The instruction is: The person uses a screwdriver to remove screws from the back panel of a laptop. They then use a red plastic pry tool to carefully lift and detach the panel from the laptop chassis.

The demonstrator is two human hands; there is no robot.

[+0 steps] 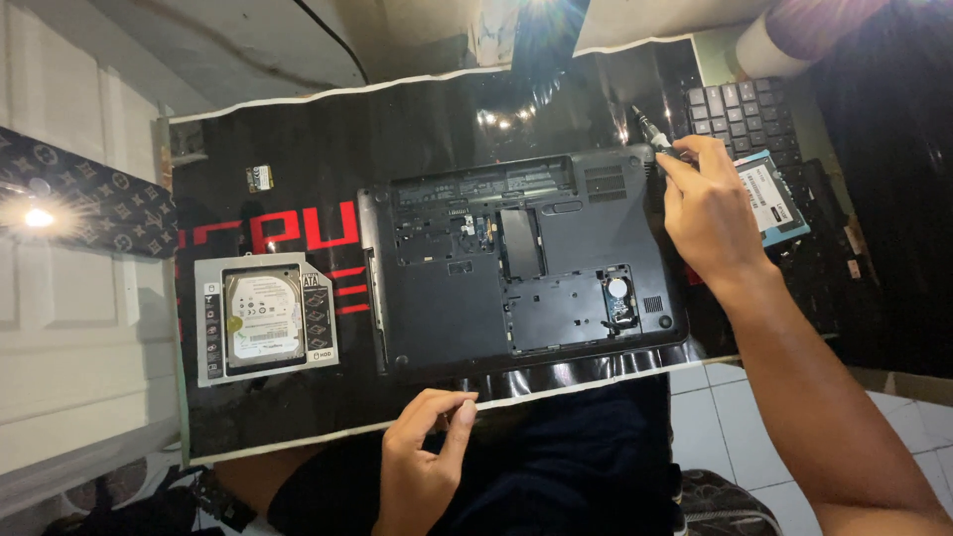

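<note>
Here we hold a screwdriver (650, 132) in our right hand (707, 203), fingers (678, 169) pinched narrow round its shaft, tip at the far right corner of the upturned laptop base (516, 263) on the black mat (298, 149) covering the worktop. Our left hand (422, 462) rests at the mat's near edge, fingers loosely curled, holding nothing. A hard drive in its silver caddy (266, 318) lies just left of the base; a second drive (772, 197) sits beyond the right hand. We judge: keep the driver upright in the screw head, press firmly, steady the base.
</note>
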